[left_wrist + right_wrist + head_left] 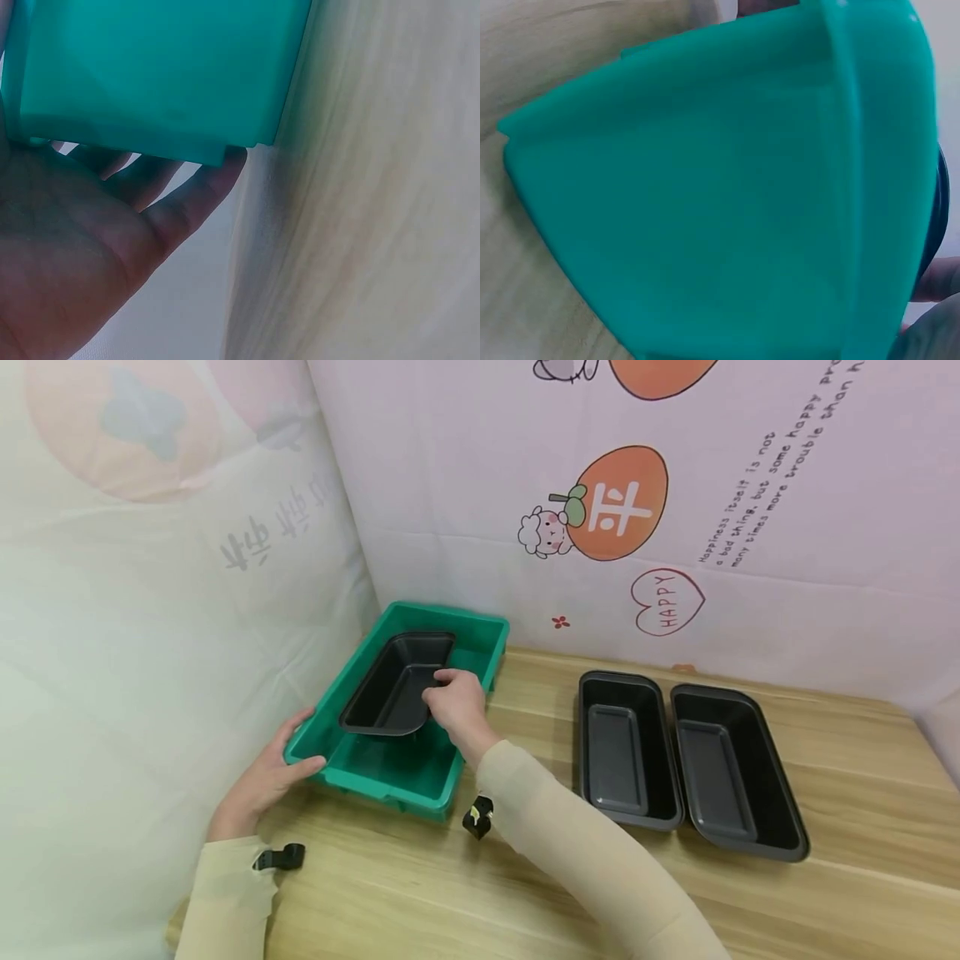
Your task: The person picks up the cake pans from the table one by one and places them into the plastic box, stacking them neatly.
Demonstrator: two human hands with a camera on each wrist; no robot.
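Note:
A black loaf pan (pixel 405 685) sits tilted inside a green plastic tray (pixel 381 785), partly above its floor. My right hand (pixel 459 706) pinches the pan's right rim between thumb and fingers. In the right wrist view the tray wall (pixel 705 202) hides most of that hand, and only a dark sliver of the pan (pixel 939 210) shows. With fingers fairly straight, my left hand (pixel 262 781) spans the tray's near left corner. Its thumb lies by the front rim and its fingers along the left side. The left wrist view shows that hand (pixel 82 225) against the tray's outer wall (pixel 157 75).
Two more black loaf pans, the nearer one (pixel 630 752) and the one to its right (pixel 738 768), stand side by side on the wooden table (pixel 390 893). Printed cloth (pixel 465 468) hangs behind the table, and white cloth (pixel 150 652) hangs close on the left.

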